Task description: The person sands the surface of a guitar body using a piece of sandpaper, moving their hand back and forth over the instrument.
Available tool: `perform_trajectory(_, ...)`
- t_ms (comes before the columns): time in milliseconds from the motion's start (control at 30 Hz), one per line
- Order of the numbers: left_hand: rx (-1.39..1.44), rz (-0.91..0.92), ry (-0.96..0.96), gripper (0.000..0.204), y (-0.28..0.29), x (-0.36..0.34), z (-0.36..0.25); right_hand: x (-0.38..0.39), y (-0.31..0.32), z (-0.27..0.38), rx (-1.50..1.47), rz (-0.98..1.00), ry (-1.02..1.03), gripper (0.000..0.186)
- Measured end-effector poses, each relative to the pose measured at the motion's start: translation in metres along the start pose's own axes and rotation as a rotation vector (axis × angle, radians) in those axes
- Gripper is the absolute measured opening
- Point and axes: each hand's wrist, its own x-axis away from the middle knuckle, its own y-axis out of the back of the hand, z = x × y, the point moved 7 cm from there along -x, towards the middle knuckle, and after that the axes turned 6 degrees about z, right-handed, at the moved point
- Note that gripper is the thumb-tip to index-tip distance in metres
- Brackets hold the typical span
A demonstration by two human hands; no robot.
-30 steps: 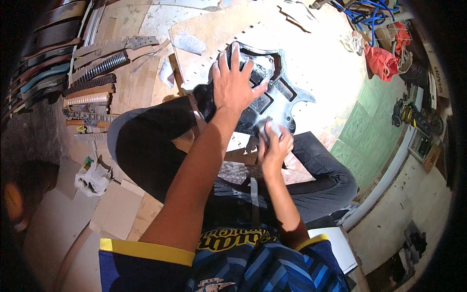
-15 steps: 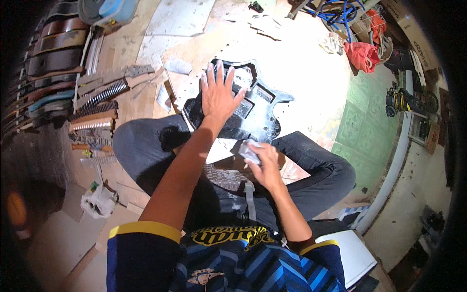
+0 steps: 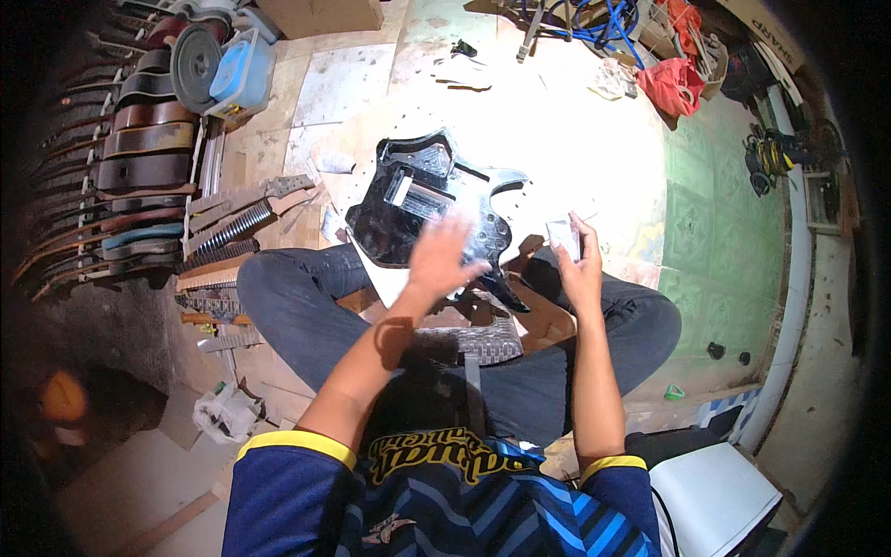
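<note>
A black electric guitar body [image 3: 394,232] with open cavities lies at the centre of the frame, its surface streaked pale in places, between the person's bent legs [image 3: 297,297]. The left hand [image 3: 441,252], blurred, is over the lower part of the body with its fingers spread; its grip is released, and whether it touches the surface I cannot tell. Just right of the body, the right hand [image 3: 583,265] has its grip closed on a small grey-white folded piece [image 3: 563,237], apart from the guitar body. Guitar necks [image 3: 249,221] lie left of centre, near a row of stringed-instrument bodies [image 3: 144,139]. A blue tub [image 3: 239,74] sits at upper left, a red bag [image 3: 670,88] at upper right.
</note>
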Motion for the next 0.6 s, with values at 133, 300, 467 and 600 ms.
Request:
perform_trajectory(133,-0.089,-0.133,0.266,0.099,0.01,0.01,0.062,0.006,-0.013,-0.047,-0.031,-0.097,-0.162,0.05)
perform_trajectory(300,-0.205,0.004,0.016,0.11,-0.015,0.018,-0.002,-0.001,-0.019,-0.041,-0.021,-0.113,-0.136,0.045)
perform_trajectory(467,-0.149,0.027,-0.079,0.11,-0.013,0.012,-0.002,-0.002,-0.022,-0.043,-0.043,-0.105,-0.164,0.047)
perform_trajectory(600,-0.099,-0.096,0.254,0.108,0.006,0.0,0.041,-0.002,-0.024,-0.041,-0.039,-0.09,-0.154,0.049)
